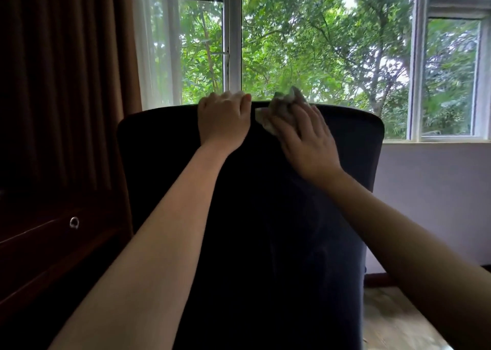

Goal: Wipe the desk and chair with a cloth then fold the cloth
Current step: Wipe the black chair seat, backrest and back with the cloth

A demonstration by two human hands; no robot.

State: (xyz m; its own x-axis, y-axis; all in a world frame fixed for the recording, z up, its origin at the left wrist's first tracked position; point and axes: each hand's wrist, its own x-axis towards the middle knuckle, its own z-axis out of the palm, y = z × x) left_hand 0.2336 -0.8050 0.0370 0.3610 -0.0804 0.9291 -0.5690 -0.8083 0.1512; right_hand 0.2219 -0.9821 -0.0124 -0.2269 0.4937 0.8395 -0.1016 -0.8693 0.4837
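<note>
The dark chair [332, 190] fills the middle of the head view, its tall backrest facing me. My left hand [223, 120] grips the top edge of the backrest, fingers curled over it. Just to its right, my right hand [305, 140] lies flat with straight fingers on a pale crumpled cloth [281, 105], pressing it against the upper part of the backrest. Part of the cloth bunches up above the top edge. The desk is not clearly in view.
A dark wooden cabinet with a metal ring pull [74, 222] stands close on the left, beside a brown curtain [79, 71]. Behind the chair is a wide window [318, 44] onto trees. A pale wall [430, 190] and wooden floor [393, 318] show at the right.
</note>
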